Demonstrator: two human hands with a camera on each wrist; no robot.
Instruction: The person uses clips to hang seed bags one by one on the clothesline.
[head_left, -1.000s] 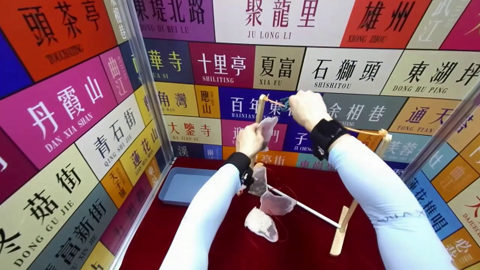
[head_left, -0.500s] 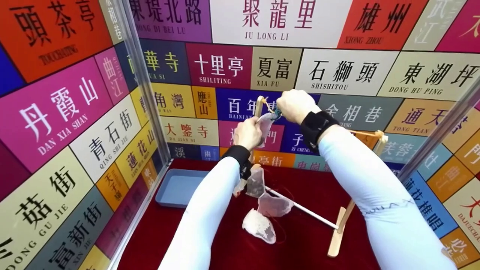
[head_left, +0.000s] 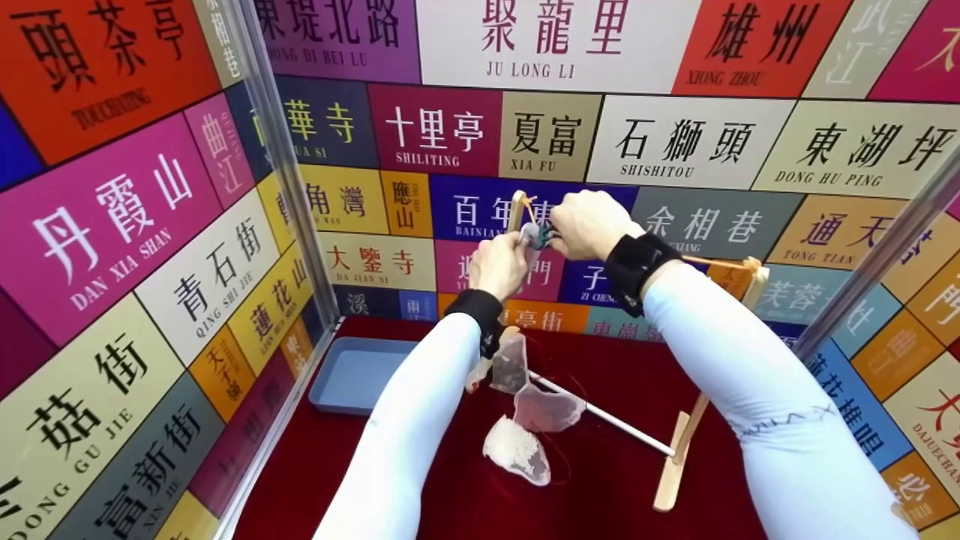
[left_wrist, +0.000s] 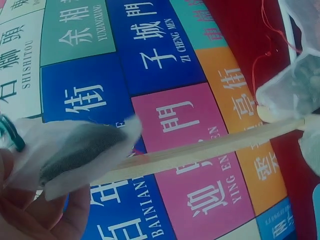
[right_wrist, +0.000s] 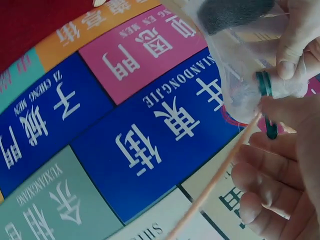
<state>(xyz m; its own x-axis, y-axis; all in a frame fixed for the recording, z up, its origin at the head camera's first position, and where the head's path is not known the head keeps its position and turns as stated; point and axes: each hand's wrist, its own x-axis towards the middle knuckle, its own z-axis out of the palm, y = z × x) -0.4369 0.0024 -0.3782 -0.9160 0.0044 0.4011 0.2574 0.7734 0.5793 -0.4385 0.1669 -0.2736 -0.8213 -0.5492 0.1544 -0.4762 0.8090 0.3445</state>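
My left hand [head_left: 499,264] pinches a white mesh sachet [left_wrist: 82,155] with dark contents, near the rack's left post. My right hand [head_left: 592,225] is right beside it. Its thumb and fingers pinch a small teal clip [right_wrist: 265,90] at the sachet's gathered end. An orange string [right_wrist: 215,175] runs past the clip, stretched from the rack's posts. In the right wrist view, the left thumb presses the mesh just above the clip. Whether the clip's jaws have closed on the mesh is hard to tell.
A wooden rack [head_left: 679,457] with a white crossbar [head_left: 615,420] stands on the red cloth [head_left: 600,487]. Several other sachets [head_left: 551,409] lie below my hands, one pale and full [head_left: 517,450]. A blue-grey tray [head_left: 352,375] sits at left. Printed walls [head_left: 694,139] surround the table.
My right hand has moved left with the teal clip and string, up to the sachet in my left hand. The sachet has turned, while the left hand has stayed nearly in place.
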